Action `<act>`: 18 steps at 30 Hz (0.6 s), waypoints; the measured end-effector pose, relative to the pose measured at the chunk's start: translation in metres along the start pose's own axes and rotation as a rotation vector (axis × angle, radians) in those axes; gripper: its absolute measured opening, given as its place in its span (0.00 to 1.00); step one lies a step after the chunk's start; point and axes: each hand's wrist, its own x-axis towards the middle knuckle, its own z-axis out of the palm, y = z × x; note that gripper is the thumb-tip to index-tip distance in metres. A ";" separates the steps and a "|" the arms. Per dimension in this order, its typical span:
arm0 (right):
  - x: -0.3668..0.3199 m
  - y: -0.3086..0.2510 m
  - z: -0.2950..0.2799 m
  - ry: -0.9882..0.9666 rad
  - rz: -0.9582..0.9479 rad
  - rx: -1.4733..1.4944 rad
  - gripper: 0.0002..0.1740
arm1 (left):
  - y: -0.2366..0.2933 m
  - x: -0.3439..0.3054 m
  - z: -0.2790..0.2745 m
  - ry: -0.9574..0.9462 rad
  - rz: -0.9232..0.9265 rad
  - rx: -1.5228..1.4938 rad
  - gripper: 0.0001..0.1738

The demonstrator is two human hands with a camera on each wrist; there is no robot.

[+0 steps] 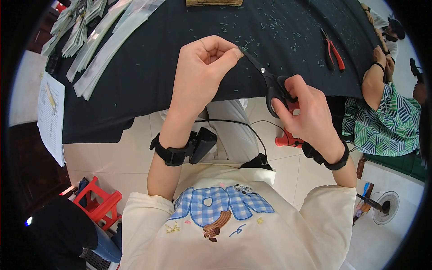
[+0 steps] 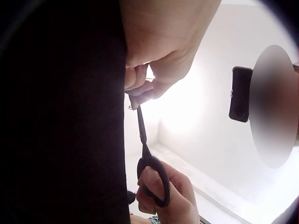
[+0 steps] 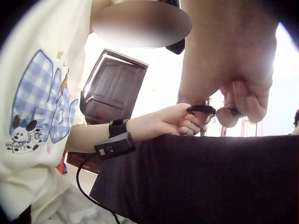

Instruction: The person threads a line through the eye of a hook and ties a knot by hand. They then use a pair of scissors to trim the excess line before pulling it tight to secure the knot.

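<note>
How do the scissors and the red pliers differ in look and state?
The scissors have black handles, the pliers red. The right hand grips the scissors, tip at a small piece the left hand pinches; the pliers lie untouched on the cloth. Both are hinged hand tools.

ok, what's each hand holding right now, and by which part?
Right hand holds the black metal scissors by the handle loops. Left hand pinches a tiny item at the blade tips, between thumb and forefinger; too small to identify.

Cream T-shirt, black wrist straps
</note>
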 end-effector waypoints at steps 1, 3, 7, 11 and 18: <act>0.000 0.000 0.000 0.012 -0.005 -0.004 0.14 | 0.001 0.000 0.000 -0.001 -0.017 -0.008 0.06; 0.001 0.001 0.001 0.024 -0.010 -0.008 0.14 | -0.002 0.001 0.001 0.004 -0.001 -0.003 0.05; 0.000 0.002 0.003 0.036 -0.045 -0.026 0.14 | -0.004 0.001 0.001 0.012 0.020 -0.003 0.04; 0.000 0.002 0.004 0.043 -0.012 0.032 0.15 | -0.004 0.001 0.001 0.013 0.027 -0.001 0.04; 0.000 0.004 0.006 0.038 -0.019 -0.002 0.15 | -0.002 0.001 0.001 0.012 0.008 -0.008 0.04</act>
